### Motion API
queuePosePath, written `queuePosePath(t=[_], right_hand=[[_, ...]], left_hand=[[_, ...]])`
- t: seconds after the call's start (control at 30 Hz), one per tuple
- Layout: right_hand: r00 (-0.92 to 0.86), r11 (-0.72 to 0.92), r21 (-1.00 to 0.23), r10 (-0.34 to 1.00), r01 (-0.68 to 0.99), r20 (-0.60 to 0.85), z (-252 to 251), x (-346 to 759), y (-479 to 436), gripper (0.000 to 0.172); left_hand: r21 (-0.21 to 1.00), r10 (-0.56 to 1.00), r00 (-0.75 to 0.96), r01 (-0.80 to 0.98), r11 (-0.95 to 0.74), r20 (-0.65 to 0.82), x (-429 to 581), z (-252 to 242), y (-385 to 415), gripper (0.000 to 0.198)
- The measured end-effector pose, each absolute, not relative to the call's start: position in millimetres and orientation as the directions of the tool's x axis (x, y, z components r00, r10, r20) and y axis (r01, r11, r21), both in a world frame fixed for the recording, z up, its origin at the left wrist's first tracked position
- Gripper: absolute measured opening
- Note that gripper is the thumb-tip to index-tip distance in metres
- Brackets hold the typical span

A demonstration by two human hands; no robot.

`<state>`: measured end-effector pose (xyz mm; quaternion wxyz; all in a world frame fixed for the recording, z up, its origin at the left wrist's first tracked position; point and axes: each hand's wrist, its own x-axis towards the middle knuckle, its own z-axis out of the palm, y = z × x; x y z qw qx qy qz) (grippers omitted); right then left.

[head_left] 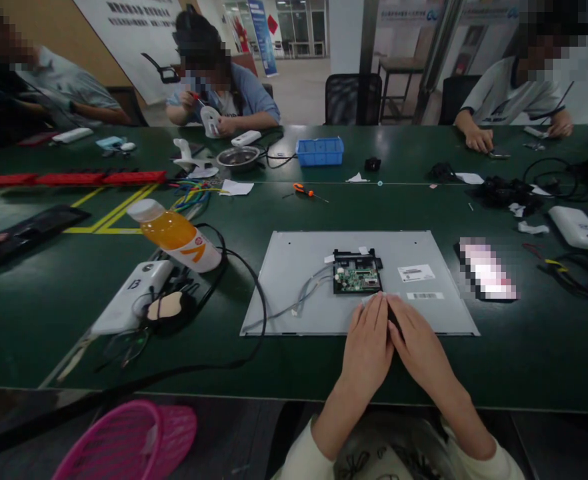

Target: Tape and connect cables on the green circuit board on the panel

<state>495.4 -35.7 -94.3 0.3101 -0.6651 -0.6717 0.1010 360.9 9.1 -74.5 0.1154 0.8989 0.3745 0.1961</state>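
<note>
A grey metal panel (294, 267) lies flat on the green table in front of me. A small green circuit board (357, 275) in a black frame sits near its middle, with thin grey wires (304, 297) running off to the left. My left hand (369, 343) and my right hand (414, 347) rest side by side on the panel's near edge, just below the board. Their fingers lie flat and together, pressing on a dark thing (393, 319) between them that I cannot make out.
An orange drink bottle (174, 235) lies on its side at the left, beside a white device (131, 293) and black cables. A phone (487, 270) lies right of the panel. An orange screwdriver (307, 192) and a blue tray (320, 151) sit farther back. Three people work at the far side.
</note>
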Motion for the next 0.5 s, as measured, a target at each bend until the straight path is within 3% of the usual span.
queuePosePath(t=[0.33, 0.5], right_hand=[[0.111, 0.042, -0.580, 0.968, 0.814, 0.226, -80.3, 493.9, -31.1, 0.048], [0.181, 0.023, -0.592, 0.942, 0.806, 0.283, -67.0, 513.6, -14.3, 0.040]], left_hand=[[0.354, 0.738, 0.636, 0.653, -0.670, 0.223, 358.6, -73.5, 10.2, 0.054], [0.358, 0.749, 0.624, 0.662, -0.659, 0.225, 358.0, -71.7, 9.0, 0.053]])
